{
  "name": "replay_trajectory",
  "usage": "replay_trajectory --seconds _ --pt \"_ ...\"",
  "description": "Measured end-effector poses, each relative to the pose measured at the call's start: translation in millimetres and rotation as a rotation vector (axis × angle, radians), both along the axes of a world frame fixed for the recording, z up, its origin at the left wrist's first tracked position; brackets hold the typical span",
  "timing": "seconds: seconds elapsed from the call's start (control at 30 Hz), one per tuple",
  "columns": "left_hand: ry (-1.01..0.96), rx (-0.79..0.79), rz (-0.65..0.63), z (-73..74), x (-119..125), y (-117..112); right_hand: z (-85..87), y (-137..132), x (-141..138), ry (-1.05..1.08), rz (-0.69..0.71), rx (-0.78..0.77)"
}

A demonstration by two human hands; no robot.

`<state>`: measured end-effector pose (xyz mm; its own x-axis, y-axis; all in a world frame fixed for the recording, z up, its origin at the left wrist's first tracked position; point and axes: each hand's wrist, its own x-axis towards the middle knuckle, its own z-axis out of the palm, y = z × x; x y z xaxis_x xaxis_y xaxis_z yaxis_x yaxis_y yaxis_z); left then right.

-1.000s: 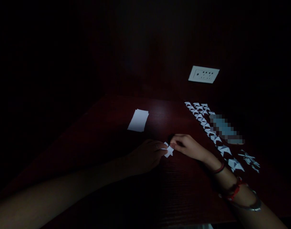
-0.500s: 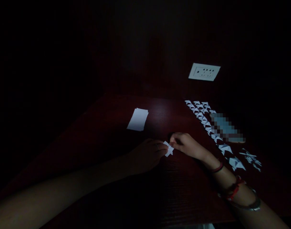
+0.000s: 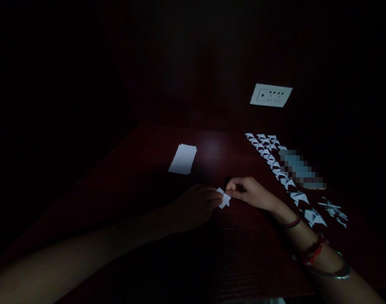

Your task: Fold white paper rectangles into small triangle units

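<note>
A small folded white paper (image 3: pixel 225 200) with several points lies on the dark red table between my hands. My left hand (image 3: pixel 196 207), with a ring on one finger, presses its fingertips on the paper's left side. From the right, my right hand (image 3: pixel 248 192) pinches at the paper's upper edge with thumb and forefinger, its other fingers curled. Bracelets circle the right forearm. Dim light hides the underside of the left hand and the finer folds of the paper.
A stack of white paper sheets (image 3: pixel 183 159) lies beyond my left hand. Rows of folded white paper pieces (image 3: pixel 269 158) run along the right, beside a blurred phone-like object (image 3: pixel 300 169) and a heap of paper scraps (image 3: pixel 332 210). A wall socket (image 3: pixel 271 95) is behind.
My right hand and forearm have shifted slightly, with the fingertips still at the paper's edge. The left hand and the folded paper have stayed almost still.
</note>
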<state>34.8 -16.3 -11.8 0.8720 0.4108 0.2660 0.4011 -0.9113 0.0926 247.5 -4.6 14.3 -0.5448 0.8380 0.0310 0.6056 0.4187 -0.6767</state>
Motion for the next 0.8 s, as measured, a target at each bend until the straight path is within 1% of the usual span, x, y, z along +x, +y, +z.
replay_trajectory --seconds 0.23,0.4,0.6,0.8 --pt "-0.04 0.028 -0.009 0.2 -1.2 0.1 1.4 0.5 -4.3 -0.091 -0.002 0.07" --pt "-0.04 0.005 -0.019 1.9 -2.5 0.2 1.7 0.5 -5.2 -0.119 -0.005 0.1" --pt "-0.027 -0.017 -0.026 2.3 -2.1 -0.1 2.7 0.4 -7.2 -0.138 -0.019 0.082" --pt "-0.016 0.008 -0.002 -0.7 -2.6 -0.3 1.9 0.5 -6.2 -0.124 -0.016 0.096"
